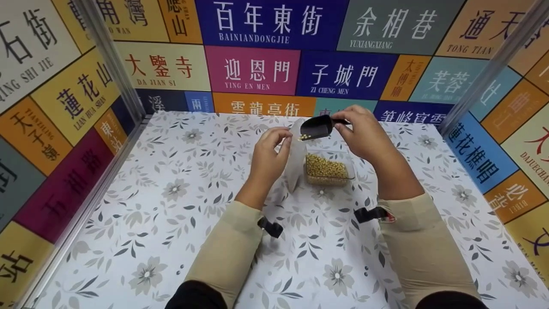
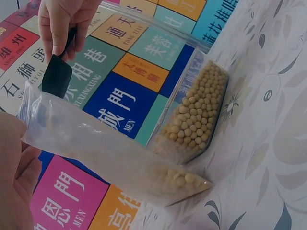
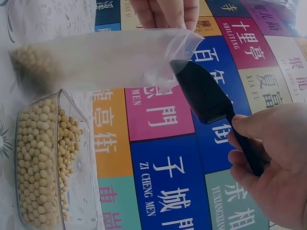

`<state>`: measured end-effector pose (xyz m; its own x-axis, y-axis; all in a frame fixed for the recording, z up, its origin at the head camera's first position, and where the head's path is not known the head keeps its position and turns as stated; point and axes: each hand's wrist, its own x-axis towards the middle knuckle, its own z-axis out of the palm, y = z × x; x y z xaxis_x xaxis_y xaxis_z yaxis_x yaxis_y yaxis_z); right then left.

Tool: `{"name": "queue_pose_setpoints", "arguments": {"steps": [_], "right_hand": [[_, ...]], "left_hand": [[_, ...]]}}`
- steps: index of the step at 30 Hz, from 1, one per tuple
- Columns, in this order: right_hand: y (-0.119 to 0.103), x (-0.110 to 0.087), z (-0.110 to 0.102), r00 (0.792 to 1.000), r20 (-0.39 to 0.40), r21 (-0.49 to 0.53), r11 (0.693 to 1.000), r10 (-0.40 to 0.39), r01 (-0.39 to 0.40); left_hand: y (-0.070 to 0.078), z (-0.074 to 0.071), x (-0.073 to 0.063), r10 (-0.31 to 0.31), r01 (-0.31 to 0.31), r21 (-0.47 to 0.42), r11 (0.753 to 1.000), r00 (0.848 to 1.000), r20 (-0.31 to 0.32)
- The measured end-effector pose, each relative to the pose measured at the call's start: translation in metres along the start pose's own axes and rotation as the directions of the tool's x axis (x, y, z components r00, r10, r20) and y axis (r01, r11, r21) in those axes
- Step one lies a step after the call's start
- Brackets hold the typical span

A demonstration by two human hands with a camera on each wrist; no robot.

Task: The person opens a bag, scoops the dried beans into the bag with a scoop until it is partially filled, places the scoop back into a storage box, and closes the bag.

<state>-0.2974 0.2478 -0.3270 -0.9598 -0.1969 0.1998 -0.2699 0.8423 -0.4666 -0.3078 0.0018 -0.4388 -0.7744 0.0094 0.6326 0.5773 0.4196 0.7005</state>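
My left hand (image 1: pixel 271 156) pinches the top edge of a translucent zip bag (image 2: pixel 96 139), which hangs upright with some soybeans (image 2: pixel 180 179) at its bottom. With my right hand (image 1: pixel 362 133) I grip the handle of a black scoop (image 1: pixel 316 127). The scoop tilts toward the bag, and its lip is at the bag's mouth, as the right wrist view shows. A few soybeans lie near the scoop's lip in the head view. Just right of the bag stands a clear rectangular container (image 3: pixel 60 158) holding many soybeans (image 3: pixel 36 163).
A white tablecloth (image 1: pixel 171 240) with grey flowers and leaves covers the table. Colourful panels (image 1: pixel 253 71) with street-name lettering rise behind it and along both sides. Metal posts (image 1: pixel 116 64) stand at the corners.
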Motion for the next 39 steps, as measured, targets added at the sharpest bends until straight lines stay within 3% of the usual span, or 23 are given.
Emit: {"name": "queue_pose_setpoints", "arguments": {"steps": [6,15,27,39], "right_hand": [[0.004,-0.002,0.0,1.0,-0.022,0.029,1.0,0.011,-0.01],[0.02,-0.008,0.005,0.999,-0.018,0.111,0.993,0.04,-0.037],[0.075,-0.033,0.012,0.993,0.028,0.148,0.982,0.114,-0.117],[0.12,-0.054,0.029,0.981,0.144,0.073,0.987,0.134,-0.145]], "left_hand": [[-0.001,-0.002,0.001,0.004,-0.004,0.014,1.0,1.0,-0.027],[-0.004,-0.002,0.001,-0.014,0.014,-0.003,1.0,1.0,-0.015],[-0.005,0.0,-0.001,-0.018,0.018,-0.016,1.0,1.0,-0.015],[-0.004,0.001,0.0,-0.04,0.04,-0.017,0.999,0.999,-0.01]]}}
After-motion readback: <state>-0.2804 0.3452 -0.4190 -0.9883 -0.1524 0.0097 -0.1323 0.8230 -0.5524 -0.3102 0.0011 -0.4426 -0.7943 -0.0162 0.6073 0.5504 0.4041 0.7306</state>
